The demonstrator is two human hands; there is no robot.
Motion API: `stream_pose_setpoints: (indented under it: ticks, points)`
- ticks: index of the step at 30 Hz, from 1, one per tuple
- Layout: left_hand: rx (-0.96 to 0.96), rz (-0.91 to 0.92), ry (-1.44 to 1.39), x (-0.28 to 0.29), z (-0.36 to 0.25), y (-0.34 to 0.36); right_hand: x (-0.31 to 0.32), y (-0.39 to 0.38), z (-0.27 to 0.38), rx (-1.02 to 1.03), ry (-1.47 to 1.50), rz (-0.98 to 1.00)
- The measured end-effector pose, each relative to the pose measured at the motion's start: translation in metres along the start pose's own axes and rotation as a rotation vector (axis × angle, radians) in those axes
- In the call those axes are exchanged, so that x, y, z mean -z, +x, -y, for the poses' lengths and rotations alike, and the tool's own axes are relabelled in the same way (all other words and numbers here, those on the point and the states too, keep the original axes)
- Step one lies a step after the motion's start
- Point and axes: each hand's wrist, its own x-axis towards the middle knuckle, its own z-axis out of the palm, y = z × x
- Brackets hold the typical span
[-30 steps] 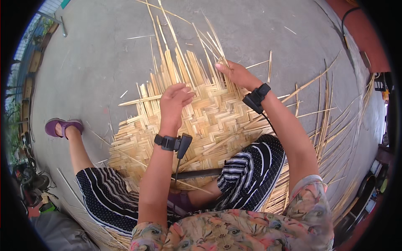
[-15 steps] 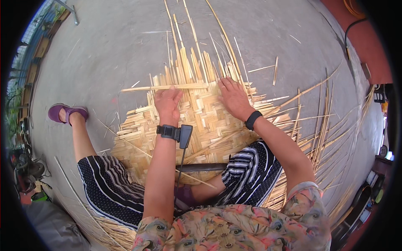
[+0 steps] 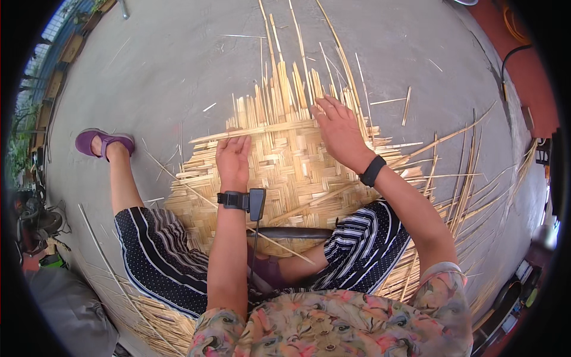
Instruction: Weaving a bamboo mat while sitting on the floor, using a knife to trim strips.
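A mat of pale flat split-cane or bamboo strips (image 3: pixel 285 172), woven in a zigzag, lies on the floor before me. One loose strip (image 3: pixel 262 130) runs crosswise over it near the far edge, its left end sticking out. My left hand (image 3: pixel 232 160) rests palm down, fingers stretched against the near side of that strip. By the strip's right end, my right hand (image 3: pixel 342 134) has its fingers extended over the lengthwise strips (image 3: pixel 306 89) that fan away beyond the weave; its thumb side is close to the crosswise strip. Neither hand is wrapped round anything I can see.
A dark, slightly curved bar (image 3: pixel 291 232) lies across the mat near my folded leg. Loose canes (image 3: pixel 464 172) are spread at the right, with more under and behind my legs. My left foot in a purple shoe (image 3: pixel 104 144) is out on the grey concrete floor (image 3: pixel 178 65).
The crosswise strip has tilted, its left end slightly nearer me. My left hand has drawn back off its top to its near side. The whole view has shifted a little.
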Motion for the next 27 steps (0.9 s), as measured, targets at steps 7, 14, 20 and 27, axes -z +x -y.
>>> stream_pose_setpoints:
  ticks: [7,14,20,27]
  points:
    - [0.14,0.397,0.483,-0.051,-0.01,0.062,-0.023,0.055,0.009,0.251,0.683,0.151]
    - [0.011,0.551,1.259,-0.092,0.01,0.089,-0.005,0.047,0.003,0.202,0.552,0.046]
    - [-0.016,0.433,1.226,-0.092,0.004,0.066,-0.008,0.046,0.013,-0.062,0.751,-0.064]
    - [0.206,0.56,0.617,-0.063,0.015,0.055,-0.035,0.057,0.018,-0.441,0.873,-0.092]
